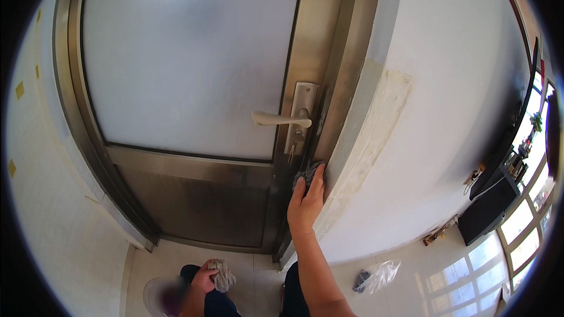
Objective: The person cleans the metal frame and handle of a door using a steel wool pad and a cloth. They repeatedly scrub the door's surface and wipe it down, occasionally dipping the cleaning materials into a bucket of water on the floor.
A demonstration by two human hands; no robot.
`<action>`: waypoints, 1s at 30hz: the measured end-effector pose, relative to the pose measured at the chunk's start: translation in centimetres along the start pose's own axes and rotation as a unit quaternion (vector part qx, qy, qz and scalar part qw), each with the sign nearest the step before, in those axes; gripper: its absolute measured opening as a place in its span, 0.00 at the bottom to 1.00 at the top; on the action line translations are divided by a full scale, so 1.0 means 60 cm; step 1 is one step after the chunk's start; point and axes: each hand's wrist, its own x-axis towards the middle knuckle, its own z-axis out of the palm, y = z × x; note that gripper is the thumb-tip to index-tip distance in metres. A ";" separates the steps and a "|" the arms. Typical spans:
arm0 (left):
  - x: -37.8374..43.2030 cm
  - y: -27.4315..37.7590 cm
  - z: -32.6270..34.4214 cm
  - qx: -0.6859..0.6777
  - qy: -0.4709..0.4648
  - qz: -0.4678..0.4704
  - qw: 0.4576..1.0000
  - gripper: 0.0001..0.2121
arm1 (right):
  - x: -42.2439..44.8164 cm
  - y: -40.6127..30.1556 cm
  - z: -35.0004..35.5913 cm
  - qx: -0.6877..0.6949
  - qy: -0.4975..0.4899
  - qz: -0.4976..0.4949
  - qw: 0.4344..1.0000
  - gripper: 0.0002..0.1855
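My right hand [306,204] presses a dark grey steel-wool-like scrubbing pad [313,171] against the metal door frame [337,127], a little below the lock plate. Low in the view, my left hand [205,276] holds a crumpled grey-beige cloth [224,275] in front of my knee. Before me stands a closed bronze-coloured metal door [194,202] with a frosted glass panel [189,61]. Its lever handle [282,119] sits on a long lock plate [305,97], and keys [291,152] hang from the lock.
A clear plastic bag [382,275] with something dark at its end lies on the tiled floor [396,304]. To the right are a white wall [423,149], a black cabinet [488,207] and a wall-mounted dark screen [513,136]. A blurred round object [154,295] stands at lower left.
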 end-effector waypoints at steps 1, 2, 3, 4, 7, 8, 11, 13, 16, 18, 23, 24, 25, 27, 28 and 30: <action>-0.002 -0.001 -0.003 -0.004 -0.006 -0.005 1.000 0.23 | -0.008 -0.003 -0.003 0.011 -0.033 0.039 0.999 0.29; -0.005 -0.004 -0.008 -0.007 -0.013 -0.010 1.000 0.23 | -0.016 -0.001 -0.005 0.002 -0.033 0.037 0.999 0.29; -0.005 -0.005 -0.008 -0.011 -0.020 -0.014 1.000 0.23 | -0.022 -0.001 -0.009 -0.006 -0.033 0.035 0.999 0.29; -0.002 -0.004 -0.007 -0.008 -0.014 -0.011 1.000 0.23 | -0.023 -0.003 -0.011 -0.014 -0.034 0.032 0.999 0.29; -0.006 -0.003 -0.003 -0.003 0.003 -0.009 1.000 0.23 | 0.022 -0.013 -0.015 0.000 -0.021 -0.001 1.000 0.29; -0.009 -0.002 -0.001 -0.002 0.005 -0.009 1.000 0.23 | 0.012 -0.009 -0.014 -0.003 -0.028 0.003 1.000 0.29; -0.012 0.000 0.002 0.000 0.005 -0.007 1.000 0.22 | -0.011 0.003 -0.013 0.000 -0.038 0.005 0.999 0.29; -0.006 -0.003 -0.005 -0.006 0.001 -0.005 1.000 0.22 | -0.018 0.007 -0.017 0.012 -0.043 0.014 0.999 0.29; -0.003 -0.011 -0.024 -0.020 -0.003 -0.004 1.000 0.22 | 0.024 -0.005 -0.021 0.033 -0.036 -0.005 0.999 0.30; -0.003 -0.007 -0.020 -0.019 -0.007 0.001 1.000 0.22 | 0.002 0.008 -0.019 -0.005 -0.029 -0.034 0.999 0.30; -0.005 0.004 0.011 -0.012 0.003 -0.005 1.000 0.21 | -0.012 0.024 -0.013 -0.015 -0.016 -0.057 0.998 0.30; -0.012 -0.001 0.005 -0.021 -0.001 -0.007 1.000 0.21 | 0.009 0.009 -0.016 -0.007 -0.022 -0.051 0.998 0.30; -0.015 -0.002 0.003 -0.019 0.005 -0.009 1.000 0.21 | 0.022 0.001 -0.019 0.002 -0.022 -0.046 0.999 0.30; -0.016 0.001 0.005 -0.016 0.012 -0.006 1.000 0.20 | 0.004 0.003 -0.016 -0.004 -0.028 -0.038 0.999 0.30; -0.010 0.002 0.008 -0.013 0.009 -0.001 1.000 0.20 | 0.001 0.005 -0.015 -0.006 -0.027 -0.041 0.999 0.30; -0.012 0.001 0.013 -0.009 0.008 0.004 1.000 0.20 | -0.011 0.010 -0.020 0.009 -0.045 -0.014 0.999 0.29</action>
